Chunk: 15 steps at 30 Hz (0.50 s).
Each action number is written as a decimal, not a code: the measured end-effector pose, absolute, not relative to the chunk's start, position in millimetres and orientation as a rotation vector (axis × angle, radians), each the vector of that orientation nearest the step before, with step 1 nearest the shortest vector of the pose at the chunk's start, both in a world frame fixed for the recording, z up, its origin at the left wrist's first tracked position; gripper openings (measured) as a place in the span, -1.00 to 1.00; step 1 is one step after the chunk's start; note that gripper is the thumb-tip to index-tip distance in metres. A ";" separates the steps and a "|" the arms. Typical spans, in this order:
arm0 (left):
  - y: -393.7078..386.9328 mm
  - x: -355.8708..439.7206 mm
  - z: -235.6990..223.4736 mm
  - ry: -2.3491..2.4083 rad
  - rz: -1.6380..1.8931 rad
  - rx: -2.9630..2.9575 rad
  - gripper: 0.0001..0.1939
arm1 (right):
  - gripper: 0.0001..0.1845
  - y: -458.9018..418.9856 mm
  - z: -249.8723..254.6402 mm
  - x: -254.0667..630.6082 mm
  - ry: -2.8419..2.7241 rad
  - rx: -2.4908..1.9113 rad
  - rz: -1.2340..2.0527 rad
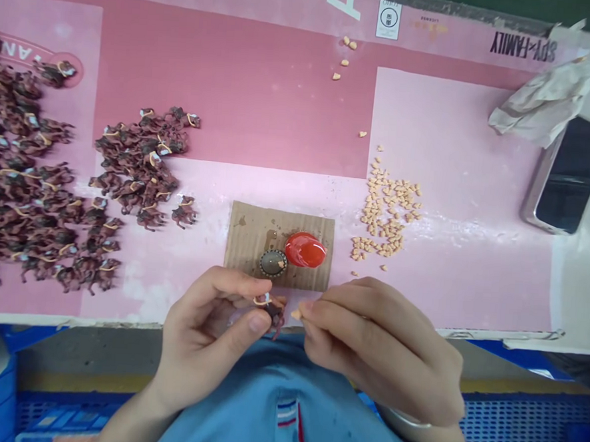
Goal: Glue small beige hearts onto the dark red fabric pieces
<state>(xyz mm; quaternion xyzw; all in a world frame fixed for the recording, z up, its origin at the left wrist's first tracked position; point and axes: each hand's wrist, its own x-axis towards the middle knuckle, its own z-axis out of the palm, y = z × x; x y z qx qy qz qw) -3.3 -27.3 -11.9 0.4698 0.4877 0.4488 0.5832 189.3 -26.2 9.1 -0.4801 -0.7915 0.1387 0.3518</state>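
Observation:
Between the thumb and fingers of my left hand (pixel 208 339) is a small brown figurine (pixel 273 310) with a tan loop and a pale patch on it. My right hand (pixel 382 350) pinches a tiny tan piece (pixel 296 314) just right of the figurine, with a small gap between them. Beyond both hands lies a cardboard piece (pixel 247 235). On it stand a red glossy object (pixel 306 250) and a bottle cap (pixel 273 263) with liquid and a tan bit inside.
Loose tan pieces (pixel 388 207) lie in a scatter to the right. A small pile of brown figurines (pixel 146 162) lies left, with a larger pile (pixel 21 191) at the far left. A phone (pixel 570 174) and crumpled paper (pixel 547 103) rest at the far right.

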 end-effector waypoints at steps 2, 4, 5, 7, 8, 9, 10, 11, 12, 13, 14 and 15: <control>-28.5 -4.2 -11.8 1.148 1.032 1.120 -0.88 | -0.83 -25.1 7.7 185.7 -2.049 -1.249 0.366; -30.2 -4.6 -11.3 1.178 1.033 1.163 -0.88 | -0.84 -25.7 5.7 183.5 -2.035 -1.262 0.342; -31.0 -4.5 -11.1 1.204 1.034 1.188 -0.87 | -0.84 -26.7 4.9 182.9 -2.033 -1.272 0.320; -32.6 -3.0 -11.0 1.274 1.060 1.234 -0.85 | -0.86 -29.5 4.1 182.5 -2.070 -1.265 0.281; -33.1 -1.8 -11.2 1.308 1.081 1.250 -0.84 | -0.86 -30.7 4.1 182.4 -2.106 -1.258 0.264; -33.4 -0.6 -11.6 1.333 1.104 1.261 -0.84 | -0.83 -31.7 4.2 182.4 -2.143 -1.244 0.244; -33.3 0.6 -12.2 1.343 1.127 1.268 -0.85 | -0.80 -32.1 4.4 182.4 -2.181 -1.217 0.227; -32.8 1.5 -12.7 1.341 1.154 1.276 -0.86 | -0.77 -32.0 4.3 182.4 -2.207 -1.190 0.214; -31.9 1.8 -12.9 1.331 1.175 1.289 -0.87 | -0.75 -31.3 3.9 182.7 -2.213 -1.174 0.208; -30.5 1.2 -12.6 1.319 1.179 1.309 -0.89 | -0.74 -30.4 3.1 183.8 -2.212 -1.164 0.218; -28.5 -0.4 -11.5 1.303 1.165 1.344 -0.89 | -0.73 -29.3 1.7 186.1 -2.207 -1.147 0.242; -26.1 -3.2 -9.3 1.281 1.133 1.395 -0.88 | -0.72 -28.4 -0.1 190.1 -2.198 -1.149 0.272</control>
